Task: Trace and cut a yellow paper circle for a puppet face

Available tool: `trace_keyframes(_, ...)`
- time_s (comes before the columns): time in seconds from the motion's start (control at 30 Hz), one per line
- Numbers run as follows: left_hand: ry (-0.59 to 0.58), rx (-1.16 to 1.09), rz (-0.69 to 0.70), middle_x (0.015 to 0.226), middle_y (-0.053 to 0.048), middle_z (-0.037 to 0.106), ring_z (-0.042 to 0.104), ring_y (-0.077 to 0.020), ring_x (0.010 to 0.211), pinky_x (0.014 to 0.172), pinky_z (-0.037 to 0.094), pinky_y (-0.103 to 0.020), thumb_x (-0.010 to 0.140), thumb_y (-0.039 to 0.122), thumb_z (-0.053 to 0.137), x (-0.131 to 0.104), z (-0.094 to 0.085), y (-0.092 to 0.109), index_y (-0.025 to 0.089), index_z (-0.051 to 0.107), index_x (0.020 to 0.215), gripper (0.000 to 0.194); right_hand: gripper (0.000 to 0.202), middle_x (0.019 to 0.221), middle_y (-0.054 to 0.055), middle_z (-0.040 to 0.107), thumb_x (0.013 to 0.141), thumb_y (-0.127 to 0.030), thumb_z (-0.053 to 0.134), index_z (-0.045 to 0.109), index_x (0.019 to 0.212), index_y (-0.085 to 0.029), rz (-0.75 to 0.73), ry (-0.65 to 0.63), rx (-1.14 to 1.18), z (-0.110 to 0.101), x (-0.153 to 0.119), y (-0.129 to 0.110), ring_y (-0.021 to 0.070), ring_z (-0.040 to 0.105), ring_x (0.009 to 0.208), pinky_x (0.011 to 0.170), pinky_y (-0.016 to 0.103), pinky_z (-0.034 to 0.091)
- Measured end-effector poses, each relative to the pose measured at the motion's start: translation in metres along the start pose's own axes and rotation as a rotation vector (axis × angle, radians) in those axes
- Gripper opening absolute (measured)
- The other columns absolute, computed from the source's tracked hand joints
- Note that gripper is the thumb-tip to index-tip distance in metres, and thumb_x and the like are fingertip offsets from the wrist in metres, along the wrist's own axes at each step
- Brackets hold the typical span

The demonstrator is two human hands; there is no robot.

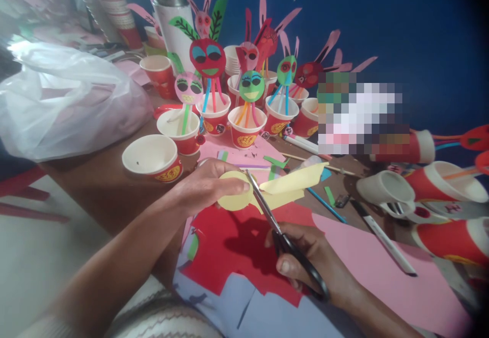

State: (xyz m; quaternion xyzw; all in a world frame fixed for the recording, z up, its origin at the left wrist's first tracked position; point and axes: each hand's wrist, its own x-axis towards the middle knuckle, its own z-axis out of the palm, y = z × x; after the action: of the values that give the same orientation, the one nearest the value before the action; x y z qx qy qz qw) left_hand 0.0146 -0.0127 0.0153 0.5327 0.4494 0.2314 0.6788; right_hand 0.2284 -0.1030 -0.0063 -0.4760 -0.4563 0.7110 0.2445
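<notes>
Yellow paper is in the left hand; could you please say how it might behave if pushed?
The yellow paper is probably light, being a thin sheet. It seems floppy, since a flap beyond the scissors is bent up.

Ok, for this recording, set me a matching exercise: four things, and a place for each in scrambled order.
1. scissors
2. yellow paper
3. red paper
4. white plastic bag

A. at the picture's left edge
B. held by the left hand
C. beneath the scissors, edges notched
D. in the right hand

Pairs: 1-D, 2-B, 3-C, 4-A
</notes>
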Motion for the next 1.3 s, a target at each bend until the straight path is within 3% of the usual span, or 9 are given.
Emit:
trace_keyframes(0.87, -0.041, -0.034, 0.009, 0.053, 0.001, 0.055, 0.046, -0.0085, 0.046, 0.042, 0.031, -0.02, 0.069, 0.027, 0.063, 0.0013, 0.0025, 0.0018, 0.012, 0.066, 0.067, 0.016, 0.043, 0.047, -0.006, 0.046, 0.063, -0.049, 0.072, 0.059, 0.084, -0.014, -0.028, 0.007, -0.006, 0.0006, -0.0013, 0.0025, 0.0052, 0.04, 0.036, 0.035, 0.016, 0.032)
trace_keyframes(1.3, -0.061, -0.095, 0.024, 0.051, 0.002, 0.054, 0.045, -0.0064, 0.044, 0.042, 0.03, -0.018, 0.072, 0.026, 0.06, 0.0022, 0.0019, 0.0006, 0.011, 0.064, 0.063, 0.017, 0.036, 0.046, -0.007, 0.045, 0.064, -0.04, 0.074, 0.06, 0.085, -0.014, -0.015, -0.016, 0.03, -0.0006, -0.0014, 0.0059, 0.0043, 0.04, 0.034, 0.034, 0.014, 0.032)
